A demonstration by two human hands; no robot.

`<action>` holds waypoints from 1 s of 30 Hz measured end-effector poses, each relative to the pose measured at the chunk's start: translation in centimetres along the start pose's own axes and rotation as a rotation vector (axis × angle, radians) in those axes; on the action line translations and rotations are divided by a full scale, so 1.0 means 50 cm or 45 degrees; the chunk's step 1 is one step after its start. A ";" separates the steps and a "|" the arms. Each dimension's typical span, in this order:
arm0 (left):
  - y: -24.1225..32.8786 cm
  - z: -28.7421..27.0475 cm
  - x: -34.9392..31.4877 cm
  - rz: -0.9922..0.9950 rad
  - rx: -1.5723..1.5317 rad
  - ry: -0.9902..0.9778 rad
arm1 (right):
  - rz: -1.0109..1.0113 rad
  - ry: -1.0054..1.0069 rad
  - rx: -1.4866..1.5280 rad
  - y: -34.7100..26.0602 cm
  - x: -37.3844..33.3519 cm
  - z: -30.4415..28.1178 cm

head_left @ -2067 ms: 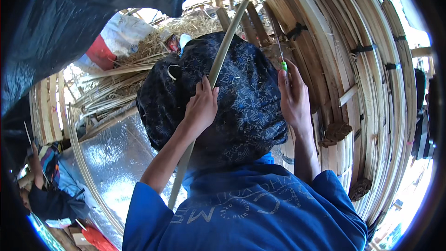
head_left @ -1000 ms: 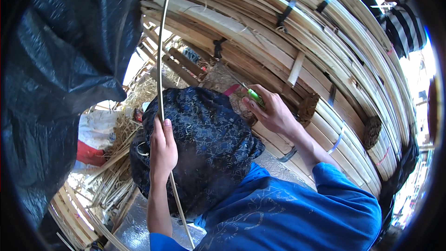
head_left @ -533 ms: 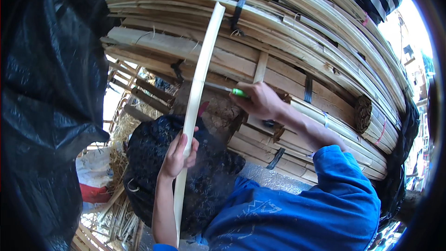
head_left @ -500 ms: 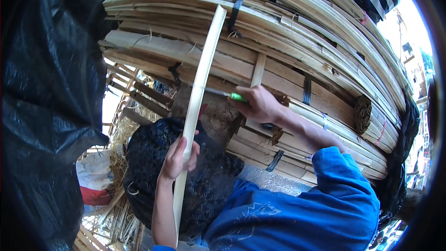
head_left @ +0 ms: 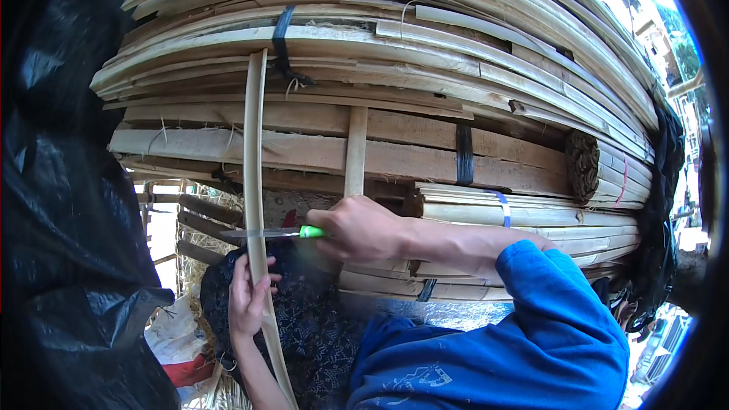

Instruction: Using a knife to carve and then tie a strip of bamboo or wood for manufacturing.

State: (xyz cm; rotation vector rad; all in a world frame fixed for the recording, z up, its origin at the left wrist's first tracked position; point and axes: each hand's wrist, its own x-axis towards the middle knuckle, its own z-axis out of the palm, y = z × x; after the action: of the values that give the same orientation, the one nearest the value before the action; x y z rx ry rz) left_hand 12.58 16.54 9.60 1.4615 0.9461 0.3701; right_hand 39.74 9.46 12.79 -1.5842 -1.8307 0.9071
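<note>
Right hand [head_left: 353, 229] is closing tightly round a green knife handle [head_left: 310, 231], no gap showing; its thin blade [head_left: 278, 234] is pointing left, crossing a long pale strip [head_left: 254, 144]. Left hand [head_left: 247, 300] is wrapping the same strip just below the blade, fingers curling loosely but closed round it. Strip is standing nearly upright in view, its far end reaching up in front of the stacked wood, its near end running down past the left forearm over dark patterned cloth [head_left: 307, 342].

Progress: strip is showing as one whole length, no piece coming off. Blade is meeting it, judging by the overlap; whether it is biting in, can't tell. Surface is looking fairly smooth, so any trimming left is hard to judge.

Containers: no open box or basket showing. A white-and-red sack [head_left: 181, 338] is lying lower left, contents not visible. Bundles are acting as the only other holders: a lower bundle [head_left: 531, 216] of pale slats is sitting in a blue-white band [head_left: 504, 209], larger stacks [head_left: 425, 45] are being held by dark ties [head_left: 282, 38]. Black plastic sheet [head_left: 68, 220] is hanging at left.
</note>
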 end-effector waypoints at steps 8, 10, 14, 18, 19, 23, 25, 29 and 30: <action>0.000 0.074 0.080 -0.128 0.680 0.340 | 0.031 -0.011 -0.030 0.005 0.010 -0.014; 0.014 0.095 0.061 0.144 0.631 0.490 | 0.075 0.002 -0.031 0.010 0.010 -0.011; 0.002 0.082 0.001 0.126 0.743 0.445 | 0.127 0.062 -0.067 0.014 -0.004 -0.019; -0.034 0.069 -0.041 0.017 0.824 0.389 | 0.160 0.046 -0.026 0.004 0.004 -0.005; -0.033 0.066 -0.048 0.004 0.789 0.376 | 0.136 0.059 -0.053 0.002 0.006 -0.002; -0.018 0.045 -0.063 0.084 0.786 0.465 | 0.151 0.078 -0.036 -0.002 0.011 0.003; -0.016 0.034 -0.059 0.084 0.751 0.488 | 0.192 0.051 -0.049 -0.008 0.016 -0.005; -0.026 0.041 -0.039 0.102 0.736 0.455 | 0.243 0.016 -0.073 -0.006 0.019 -0.005; -0.037 0.047 -0.033 0.098 0.712 0.393 | 0.268 -0.005 -0.090 -0.004 0.019 -0.006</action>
State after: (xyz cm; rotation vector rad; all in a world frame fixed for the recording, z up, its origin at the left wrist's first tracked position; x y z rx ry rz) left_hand 12.69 13.51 8.04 1.9900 1.3130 0.4150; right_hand 39.69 10.43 13.10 -1.8467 -1.7394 0.9457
